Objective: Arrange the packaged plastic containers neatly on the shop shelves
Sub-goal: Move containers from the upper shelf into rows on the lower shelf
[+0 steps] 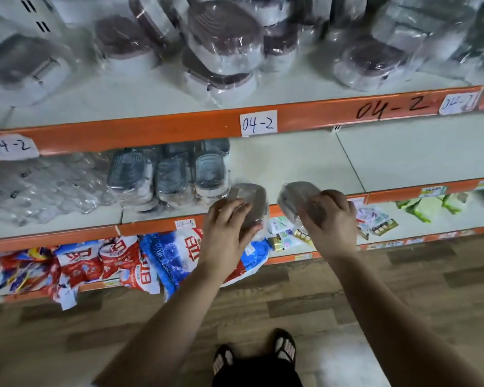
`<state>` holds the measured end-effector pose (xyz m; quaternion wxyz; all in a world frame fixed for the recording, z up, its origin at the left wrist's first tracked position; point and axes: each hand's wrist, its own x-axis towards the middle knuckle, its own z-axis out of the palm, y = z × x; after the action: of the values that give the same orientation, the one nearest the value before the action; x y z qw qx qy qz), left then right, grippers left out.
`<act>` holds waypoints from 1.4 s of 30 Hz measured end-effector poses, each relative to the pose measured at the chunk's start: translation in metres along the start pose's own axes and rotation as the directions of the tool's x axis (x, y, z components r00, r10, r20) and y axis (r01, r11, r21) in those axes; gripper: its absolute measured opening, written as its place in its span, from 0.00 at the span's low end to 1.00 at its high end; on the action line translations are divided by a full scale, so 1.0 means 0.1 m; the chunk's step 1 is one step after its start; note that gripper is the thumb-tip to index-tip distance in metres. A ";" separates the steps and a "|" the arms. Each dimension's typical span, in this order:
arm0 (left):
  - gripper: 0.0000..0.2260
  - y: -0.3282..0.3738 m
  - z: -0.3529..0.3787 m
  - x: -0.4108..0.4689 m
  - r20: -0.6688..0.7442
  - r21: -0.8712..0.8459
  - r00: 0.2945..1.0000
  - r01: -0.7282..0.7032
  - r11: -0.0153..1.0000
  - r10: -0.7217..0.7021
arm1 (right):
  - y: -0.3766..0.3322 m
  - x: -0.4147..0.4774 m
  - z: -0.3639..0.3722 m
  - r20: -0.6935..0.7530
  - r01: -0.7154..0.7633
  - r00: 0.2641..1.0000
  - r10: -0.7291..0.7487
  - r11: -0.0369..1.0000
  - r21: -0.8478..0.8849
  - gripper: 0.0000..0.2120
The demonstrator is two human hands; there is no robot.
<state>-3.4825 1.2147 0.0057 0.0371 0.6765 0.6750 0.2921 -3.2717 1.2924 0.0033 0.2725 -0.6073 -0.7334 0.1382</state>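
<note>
Nearest the camera, two sandalled feet (284,348) stand on a wood-patterned floor (347,297), and both bare forearms reach forward from there toward the shelving. On the lowest shelf, red, white and blue printed bags (162,258) hang over the front lip, with small mixed packets (375,219) lying further right. Just above them, at the front edge of the middle shelf (291,163), the left hand (225,230) has its fingers curled over the top of a film-wrapped container with a brown lid (249,199), gripping it from above. The right hand (331,219) is closed round a second wrapped brown-lidded container (296,196), which tilts to the left; the two packages sit near each other with a gap between them, and whether either rests on the shelf board is hard to tell. Immediately left of the left hand's package stands a cluster of wrapped grey-lidded containers (179,174) packed side by side, and beyond those a heap of clear plastic packs (39,185). To the right, the board is bare cream metal. Above runs an orange rail (151,132) carrying a white paper label reading "04-2" (258,123), the same number handwritten on the rail further right. Farthest off, the top shelf (123,101) holds loosely piled wrapped brown-lidded containers (224,37), with grey wrapped boxes (430,32) at the right and a larger wrapped box (25,62) at the left, all blurred.
</note>
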 end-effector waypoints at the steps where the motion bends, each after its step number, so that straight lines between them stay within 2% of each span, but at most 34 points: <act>1: 0.20 -0.01 0.12 0.01 0.000 -0.005 1.000 0.007 1.000 -0.007 | 0.10 0.03 0.08 0.020 0.003 1.000 -0.003 1.000 -0.015 0.17; 7: 0.19 -0.09 0.79 0.07 0.004 0.029 0.998 0.066 0.997 -0.066 | 0.67 0.24 0.50 0.083 0.057 0.995 -0.050 0.996 -0.075 0.15; 15: 0.22 -0.30 1.53 0.57 0.214 0.217 0.955 0.158 0.963 -0.205 | 1.09 0.61 0.93 0.074 0.158 0.986 -0.152 0.983 -0.090 0.11; 19: 0.23 -0.37 1.79 0.89 0.152 0.226 0.965 0.178 0.958 -0.215 | 1.28 0.70 1.07 0.105 0.182 0.980 -0.172 0.978 -0.100 0.20; 21: 0.23 -0.40 1.88 1.07 0.132 0.240 0.967 0.181 0.954 -0.216 | 1.33 0.72 1.13 0.081 0.182 0.981 -0.176 0.981 -0.067 0.19; 26: 0.24 -0.62 2.09 1.61 0.217 0.306 0.954 0.135 0.942 -0.207 | 1.36 0.79 1.25 -0.052 0.284 0.957 -0.285 0.958 -0.039 0.14; 30: 0.24 -0.71 2.14 1.99 0.205 0.357 0.949 0.155 0.921 -0.239 | 1.37 0.82 1.31 0.010 0.237 0.971 -0.237 0.971 -0.030 0.18; 33: 0.27 -0.78 2.20 2.07 0.304 0.409 0.908 0.150 0.900 -0.290 | 1.38 0.83 1.34 0.027 0.253 0.967 -0.252 0.966 -0.054 0.18; 36: 0.31 -0.84 2.24 1.94 0.405 0.381 0.844 0.194 0.904 -0.352 | 1.37 0.85 1.35 0.012 0.244 0.970 -0.244 0.968 -0.059 0.18; 38: 0.30 -0.81 2.23 1.78 0.378 0.352 0.865 0.197 0.915 -0.331 | 1.35 0.86 1.36 0.009 0.266 0.964 -0.266 0.962 -0.062 0.16; 42: 0.25 -0.62 2.12 1.17 0.239 0.219 0.957 0.112 0.969 -0.165 | 1.29 0.89 1.39 0.004 0.246 0.969 -0.246 0.968 -0.056 0.15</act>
<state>-3.4529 1.4029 -0.1569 0.0753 0.6595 0.7367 0.1288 -3.2557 1.4250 -0.1582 0.2715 -0.5192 -0.8063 0.0818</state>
